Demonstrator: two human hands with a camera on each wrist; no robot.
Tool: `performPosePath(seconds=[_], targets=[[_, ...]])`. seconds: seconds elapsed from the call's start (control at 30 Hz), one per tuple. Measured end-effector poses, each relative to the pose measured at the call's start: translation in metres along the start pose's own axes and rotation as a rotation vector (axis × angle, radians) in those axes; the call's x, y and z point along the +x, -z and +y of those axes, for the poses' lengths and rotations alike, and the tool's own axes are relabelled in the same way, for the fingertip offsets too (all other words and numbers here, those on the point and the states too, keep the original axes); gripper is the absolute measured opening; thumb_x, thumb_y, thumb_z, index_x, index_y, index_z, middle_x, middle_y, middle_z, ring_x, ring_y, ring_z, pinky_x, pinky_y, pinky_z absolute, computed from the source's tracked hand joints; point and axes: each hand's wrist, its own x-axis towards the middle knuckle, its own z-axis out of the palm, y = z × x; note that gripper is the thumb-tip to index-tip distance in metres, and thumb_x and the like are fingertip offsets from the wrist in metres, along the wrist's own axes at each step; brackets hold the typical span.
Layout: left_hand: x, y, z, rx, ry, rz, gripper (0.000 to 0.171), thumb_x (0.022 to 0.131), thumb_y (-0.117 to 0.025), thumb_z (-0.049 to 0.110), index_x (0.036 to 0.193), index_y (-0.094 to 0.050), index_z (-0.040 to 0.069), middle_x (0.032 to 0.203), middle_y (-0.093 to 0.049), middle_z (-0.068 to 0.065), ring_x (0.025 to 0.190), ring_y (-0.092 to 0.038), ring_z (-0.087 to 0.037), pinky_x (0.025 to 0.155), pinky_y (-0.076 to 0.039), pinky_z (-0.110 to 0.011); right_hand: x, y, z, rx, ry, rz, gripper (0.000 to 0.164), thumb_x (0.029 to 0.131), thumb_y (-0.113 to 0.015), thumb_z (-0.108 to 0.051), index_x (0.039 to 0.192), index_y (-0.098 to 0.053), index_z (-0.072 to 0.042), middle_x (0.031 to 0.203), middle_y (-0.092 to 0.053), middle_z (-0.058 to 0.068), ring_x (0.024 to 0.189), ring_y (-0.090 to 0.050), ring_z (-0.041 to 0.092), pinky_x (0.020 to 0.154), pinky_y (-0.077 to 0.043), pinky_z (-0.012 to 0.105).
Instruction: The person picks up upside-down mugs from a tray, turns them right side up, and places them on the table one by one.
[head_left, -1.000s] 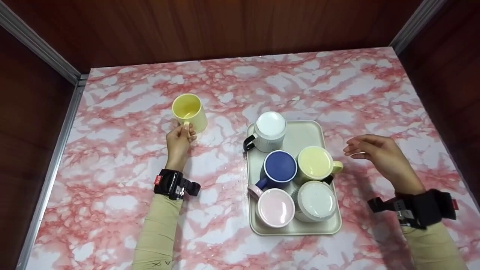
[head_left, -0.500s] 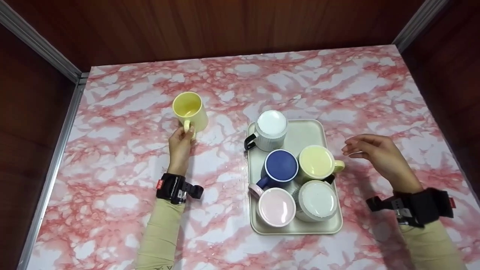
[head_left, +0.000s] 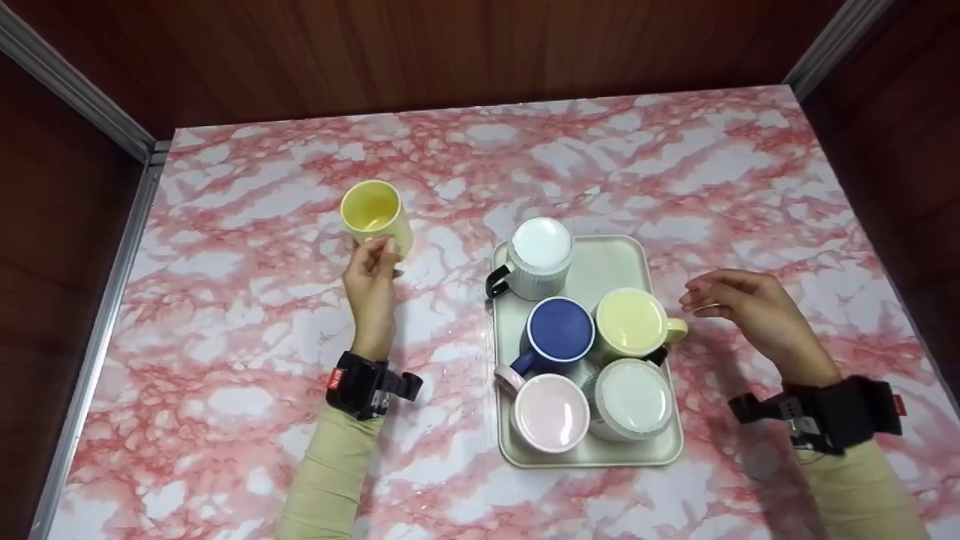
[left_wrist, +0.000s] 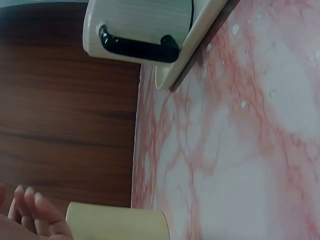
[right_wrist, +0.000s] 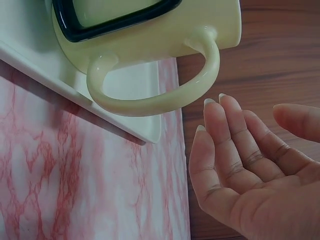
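A yellow mug (head_left: 373, 208) stands upright on the left of the table, its mouth up. My left hand (head_left: 370, 274) is right at its near side, fingers loosely bent and nothing seen between them in the left wrist view; the mug's handle is hidden. On the cream tray (head_left: 604, 264) stand several mugs with their bases up: white with a black handle (head_left: 538, 255), blue (head_left: 559, 330), yellow (head_left: 631, 322), pink (head_left: 551, 414) and white (head_left: 634, 401). My right hand (head_left: 757, 315) hovers right of the tray, fingers relaxed, near the tray's yellow mug handle (right_wrist: 160, 102).
The table (head_left: 225, 337) has a red and white marbled top. Dark wooden panels (head_left: 465, 52) enclose its back and sides, with metal posts (head_left: 840, 45) at the corners. The tray's far right corner is bare.
My left hand has let go of the yellow mug's handle, and its wrist has shifted right and slightly nearer. The mug stays about where it was. My right hand has barely moved.
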Motion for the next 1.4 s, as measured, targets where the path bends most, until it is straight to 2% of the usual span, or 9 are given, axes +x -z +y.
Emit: performPosePath(seconds=[0.13,0.33,0.43,0.53,0.67,0.83,1.0,1.23,1.4], targets=[[-0.005,-0.012,-0.005,0.102,0.029,-0.158,0.015,0.088,-0.058,0.005,0.099,-0.059,-0.006,0.085,-0.059,-0.008,0.078,-0.055,-0.015,0.070,-0.048,-0.027,0.000,0.000,0.000,0.001,0.006,-0.011,0.019,0.092,-0.053,-0.008,0.101,-0.064,0.005,0.087,-0.066,0.012,0.081,-0.063,0.021,0.073,-0.051,0.030],[-0.009,-0.032,-0.015,0.248,0.081,-0.453,0.022,0.090,-0.057,0.009,0.106,-0.058,-0.005,0.103,-0.060,-0.016,0.095,-0.055,-0.022,0.083,-0.046,-0.043,0.001,-0.001,0.000,0.036,0.030,-0.006,0.018,0.092,-0.053,-0.004,0.099,-0.063,0.008,0.085,-0.066,0.013,0.079,-0.064,0.021,0.072,-0.052,0.030],[-0.010,-0.041,-0.021,0.324,0.073,-0.571,0.023,0.090,-0.057,0.011,0.107,-0.059,-0.004,0.104,-0.060,-0.015,0.097,-0.054,-0.023,0.083,-0.046,-0.041,0.000,-0.002,0.000,0.025,0.025,-0.003,0.018,0.092,-0.053,-0.005,0.099,-0.064,0.007,0.085,-0.066,0.013,0.079,-0.064,0.021,0.072,-0.052,0.030],[-0.010,-0.049,-0.023,0.403,0.029,-0.647,0.020,0.089,-0.058,0.010,0.103,-0.061,-0.005,0.099,-0.062,-0.013,0.094,-0.055,-0.023,0.083,-0.044,-0.034,0.000,-0.002,-0.001,0.012,0.020,0.001,0.018,0.091,-0.054,-0.006,0.099,-0.064,0.007,0.086,-0.066,0.013,0.079,-0.064,0.021,0.072,-0.052,0.030],[-0.010,-0.059,-0.025,0.468,0.038,-0.691,0.016,0.088,-0.060,0.008,0.099,-0.061,-0.004,0.092,-0.063,-0.011,0.087,-0.057,-0.023,0.076,-0.047,-0.029,0.000,-0.001,-0.002,0.000,0.018,0.004,0.019,0.091,-0.054,-0.007,0.100,-0.063,0.008,0.085,-0.066,0.013,0.079,-0.064,0.021,0.072,-0.052,0.031],[-0.008,-0.068,-0.029,0.480,0.118,-0.718,0.015,0.088,-0.059,0.009,0.094,-0.059,-0.005,0.083,-0.063,-0.015,0.075,-0.062,-0.027,0.064,-0.052,-0.034,-0.001,-0.001,-0.003,-0.015,0.011,0.002,0.019,0.092,-0.053,-0.007,0.101,-0.064,0.006,0.087,-0.066,0.012,0.081,-0.064,0.021,0.073,-0.052,0.030],[-0.008,-0.071,-0.032,0.459,0.158,-0.753,0.015,0.090,-0.057,0.008,0.089,-0.058,-0.007,0.071,-0.059,-0.011,0.057,-0.057,-0.014,0.058,-0.052,-0.029,-0.001,-0.002,-0.007,-0.036,0.014,0.016,0.021,0.092,-0.054,-0.008,0.102,-0.062,0.008,0.088,-0.065,0.013,0.081,-0.063,0.021,0.073,-0.051,0.030],[-0.012,-0.073,-0.035,0.542,0.105,-0.740,0.018,0.091,-0.055,0.013,0.085,-0.058,-0.004,0.063,-0.050,0.001,0.056,-0.045,-0.007,0.052,-0.037,-0.019,-0.002,-0.005,-0.014,-0.064,0.009,0.026,0.025,0.092,-0.055,-0.011,0.105,-0.061,0.009,0.089,-0.065,0.013,0.084,-0.062,0.021,0.075,-0.051,0.029],[-0.014,-0.072,-0.036,0.555,0.088,-0.692,0.018,0.091,-0.056,0.015,0.085,-0.059,-0.002,0.062,-0.047,0.004,0.060,-0.045,-0.007,0.056,-0.035,-0.020,-0.001,-0.009,-0.021,-0.066,0.034,0.041,0.024,0.092,-0.055,-0.010,0.104,-0.061,0.010,0.087,-0.066,0.013,0.082,-0.063,0.021,0.075,-0.051,0.028]])
